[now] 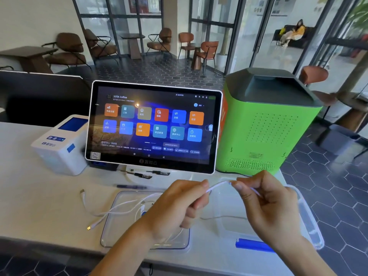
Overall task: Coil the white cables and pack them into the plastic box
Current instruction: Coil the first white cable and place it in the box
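A short stretch of white cable (218, 185) runs between my two hands above the counter. My left hand (179, 204) pinches it on the left, and my right hand (264, 202) pinches it on the right. More white cables (111, 211) lie loose on the counter, draped over the clear lid (111, 232), with gold-tipped plugs at the left. The clear plastic box (306, 212) with a blue latch sits under my right hand; a thin cable strand lies inside it.
A touchscreen terminal (153, 126) stands behind my hands. A white receipt printer (59, 144) is at the left, a green machine (264, 124) at the right. Pens (137, 174) lie under the screen. The counter's front edge (59, 244) is close.
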